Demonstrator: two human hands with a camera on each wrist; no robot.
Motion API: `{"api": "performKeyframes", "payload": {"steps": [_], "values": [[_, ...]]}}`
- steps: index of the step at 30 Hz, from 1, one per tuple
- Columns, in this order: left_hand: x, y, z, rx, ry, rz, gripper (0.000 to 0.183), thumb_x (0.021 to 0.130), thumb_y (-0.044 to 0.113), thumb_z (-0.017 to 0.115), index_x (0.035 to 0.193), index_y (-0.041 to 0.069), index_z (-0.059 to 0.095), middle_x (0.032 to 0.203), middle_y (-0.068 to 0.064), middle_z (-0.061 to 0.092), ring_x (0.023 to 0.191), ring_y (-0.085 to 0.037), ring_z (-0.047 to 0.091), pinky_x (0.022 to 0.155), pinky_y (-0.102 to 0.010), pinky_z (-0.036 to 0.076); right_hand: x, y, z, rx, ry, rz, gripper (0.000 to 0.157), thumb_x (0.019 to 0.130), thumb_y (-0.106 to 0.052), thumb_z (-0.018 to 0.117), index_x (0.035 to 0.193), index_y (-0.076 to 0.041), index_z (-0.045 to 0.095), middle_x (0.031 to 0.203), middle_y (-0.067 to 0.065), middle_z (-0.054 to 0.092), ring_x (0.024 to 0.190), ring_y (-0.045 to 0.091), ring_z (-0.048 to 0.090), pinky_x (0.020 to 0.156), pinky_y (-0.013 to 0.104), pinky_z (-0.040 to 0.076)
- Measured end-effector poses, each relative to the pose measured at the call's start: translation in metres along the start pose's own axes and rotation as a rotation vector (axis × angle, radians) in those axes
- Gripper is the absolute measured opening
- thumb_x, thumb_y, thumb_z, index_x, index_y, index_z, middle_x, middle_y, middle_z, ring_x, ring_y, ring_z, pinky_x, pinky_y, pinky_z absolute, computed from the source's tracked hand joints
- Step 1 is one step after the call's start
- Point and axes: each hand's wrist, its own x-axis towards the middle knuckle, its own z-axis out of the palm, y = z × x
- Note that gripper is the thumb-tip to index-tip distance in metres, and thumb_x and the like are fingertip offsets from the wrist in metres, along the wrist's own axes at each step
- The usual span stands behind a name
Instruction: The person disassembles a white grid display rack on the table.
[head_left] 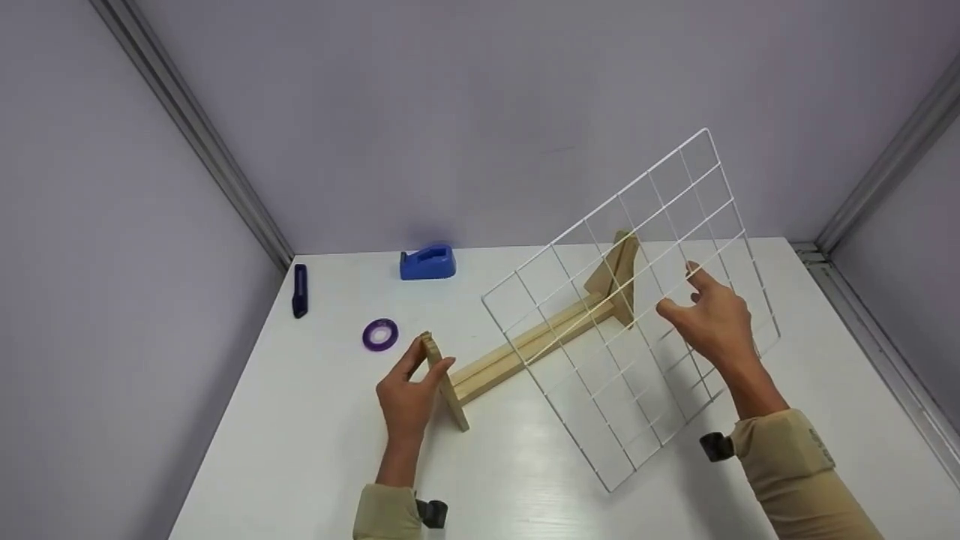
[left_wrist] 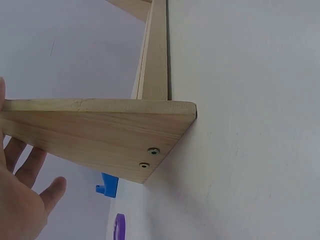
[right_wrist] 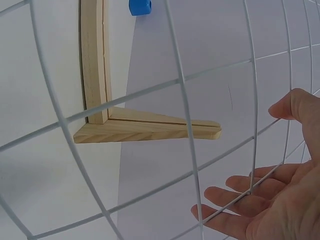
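My left hand grips the upper end of the near side piece of a pale wooden stand, thumb on one face and fingers on the other. In the left wrist view, two bolt heads show low on that side piece. A white wire grid panel is tilted over the stand's right part, held by my right hand. The right wrist view shows the fingers passing the wires and the thumb against one. Through the mesh, the far side piece is visible, apart from that hand.
On the white table, a purple roll of tape lies left of the stand. A blue tape dispenser sits near the back edge. Farther left is a dark blue utility knife. Grey walls enclose the back and sides.
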Motion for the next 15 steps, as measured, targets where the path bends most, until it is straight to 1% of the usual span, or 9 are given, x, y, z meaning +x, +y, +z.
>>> {"api": "performKeyframes", "payload": {"steps": [2, 4, 6, 9, 15], "values": [[-0.0001, 0.0009, 0.0009, 0.006, 0.008, -0.007, 0.058, 0.075, 0.016, 0.09, 0.129, 0.007, 0.07, 0.121, -0.011, 0.074, 0.114, -0.026, 0.072, 0.104, -0.038, 0.054, 0.0001, 0.0004, 0.0006, -0.002, -0.004, 0.011, 0.076, 0.092, -0.026, 0.063, 0.158, -0.005, 0.033, 0.149, 0.028, 0.051, 0.129, 0.048, 0.057, 0.073, 0.042, 0.053], [-0.0003, 0.0026, 0.0018, 0.019, 0.019, -0.01, 0.058, 0.075, 0.012, 0.09, 0.128, 0.005, 0.069, 0.121, -0.014, 0.074, 0.114, -0.029, 0.071, 0.103, -0.039, 0.054, 0.0008, 0.0008, 0.002, -0.004, -0.014, 0.019, 0.076, 0.091, -0.026, 0.062, 0.158, -0.006, 0.033, 0.146, 0.031, 0.052, 0.128, 0.048, 0.058, 0.066, 0.035, 0.048], [-0.0002, 0.0032, 0.0026, 0.028, 0.027, -0.008, 0.058, 0.075, 0.009, 0.09, 0.128, 0.001, 0.069, 0.121, -0.017, 0.073, 0.114, -0.033, 0.071, 0.102, -0.041, 0.054, 0.0012, 0.0009, 0.0035, -0.015, -0.022, 0.02, 0.076, 0.091, -0.026, 0.063, 0.158, -0.006, 0.033, 0.143, 0.034, 0.054, 0.126, 0.048, 0.059, 0.064, 0.032, 0.043], [-0.0003, 0.0041, 0.0031, 0.036, 0.031, -0.012, 0.058, 0.075, 0.007, 0.089, 0.128, -0.002, 0.068, 0.121, -0.019, 0.072, 0.114, -0.035, 0.071, 0.102, -0.043, 0.054, 0.0022, 0.0015, 0.0059, -0.026, -0.028, 0.022, 0.077, 0.09, -0.027, 0.063, 0.157, -0.005, 0.034, 0.14, 0.034, 0.056, 0.123, 0.048, 0.06, 0.066, 0.033, 0.043], [-0.002, 0.0028, 0.0018, 0.011, 0.029, 0.002, 0.058, 0.075, 0.013, 0.09, 0.128, 0.005, 0.069, 0.122, -0.013, 0.073, 0.114, -0.029, 0.071, 0.102, -0.038, 0.055, 0.0022, 0.0049, 0.0079, -0.03, -0.035, 0.022, 0.077, 0.09, -0.027, 0.063, 0.158, -0.004, 0.033, 0.141, 0.033, 0.055, 0.124, 0.048, 0.059, 0.076, 0.045, 0.049]]}}
